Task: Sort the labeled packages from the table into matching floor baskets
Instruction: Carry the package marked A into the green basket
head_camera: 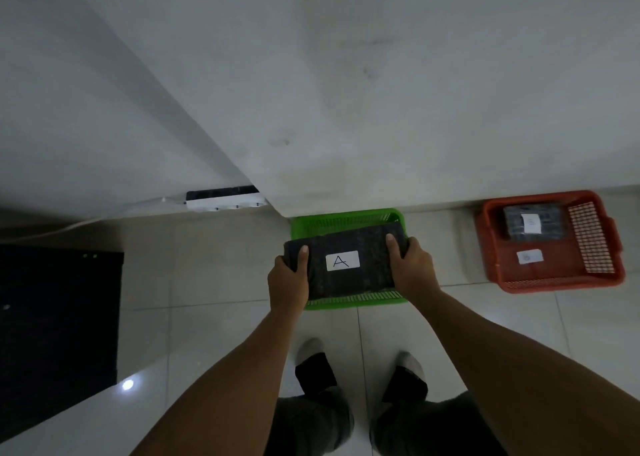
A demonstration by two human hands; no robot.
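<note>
A dark package (346, 244) with a white label marked "A" is held level over the green floor basket (346, 218), covering most of it. My left hand (289, 279) grips its left end and my right hand (410, 265) grips its right end. To the right stands a red basket (550, 282) against the wall. It holds another dark package (531, 225) with a white label, and a white label sits on the basket's floor; both markings are too small to read.
A white wall rises right behind both baskets. A white power strip (225, 201) lies on the floor at the wall's corner to the left. A black surface (59, 317) fills the left edge. My feet stand on pale tiles just before the green basket.
</note>
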